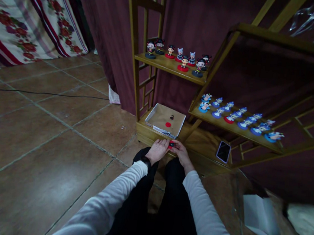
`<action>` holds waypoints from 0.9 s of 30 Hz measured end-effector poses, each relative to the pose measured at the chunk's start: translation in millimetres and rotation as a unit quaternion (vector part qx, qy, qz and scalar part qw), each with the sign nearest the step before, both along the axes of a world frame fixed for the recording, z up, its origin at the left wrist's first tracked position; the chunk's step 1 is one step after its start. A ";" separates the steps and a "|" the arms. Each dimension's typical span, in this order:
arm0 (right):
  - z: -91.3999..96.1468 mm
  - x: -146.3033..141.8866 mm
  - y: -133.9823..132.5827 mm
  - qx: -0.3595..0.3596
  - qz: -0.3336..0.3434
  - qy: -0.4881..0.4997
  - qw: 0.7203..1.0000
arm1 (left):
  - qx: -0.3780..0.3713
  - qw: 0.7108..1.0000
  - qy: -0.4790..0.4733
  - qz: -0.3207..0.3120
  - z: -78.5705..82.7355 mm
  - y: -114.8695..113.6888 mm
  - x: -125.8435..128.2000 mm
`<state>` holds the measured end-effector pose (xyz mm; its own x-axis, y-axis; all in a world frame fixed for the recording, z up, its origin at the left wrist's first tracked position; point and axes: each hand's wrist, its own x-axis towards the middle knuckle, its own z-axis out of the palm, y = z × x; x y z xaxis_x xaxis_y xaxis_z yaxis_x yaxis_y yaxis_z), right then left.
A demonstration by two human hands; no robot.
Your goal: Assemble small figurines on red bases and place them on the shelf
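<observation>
Grip of the left hand [157, 150] and grip of the right hand [180, 152] pinch one small red-and-black figurine [171, 145] together, at the bottom shelf's [199, 139] front edge, just before the cardboard tray [150, 117]

On brown floor tiles [46, 128] stand wooden shelves [157, 62] before a maroon curtain [189, 20], floral cloth [21, 17] to its left
</observation>
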<state>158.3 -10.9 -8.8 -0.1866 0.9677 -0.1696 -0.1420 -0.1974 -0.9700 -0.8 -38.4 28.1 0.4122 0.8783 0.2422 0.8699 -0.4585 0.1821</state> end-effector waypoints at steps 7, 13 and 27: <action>4.3 -0.2 -3.2 -0.017 0.004 0.023 1.000 | -0.099 0.987 -0.125 0.033 -10.6 6.8 -3.7; 5.9 -1.8 -3.1 -0.024 -0.007 0.037 0.999 | -0.129 0.956 -0.264 0.008 -19.0 17.7 -2.2; 12.5 -6.7 -4.1 -0.019 -0.022 0.045 0.999 | -0.196 0.915 -0.349 0.048 -19.4 24.1 1.3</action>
<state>151.6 -15.0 3.7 -0.1598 0.9684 -0.1913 -0.2382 -0.2259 -0.9446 0.5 -14.3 8.7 0.1945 0.9781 0.0748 0.5121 -0.1663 0.8427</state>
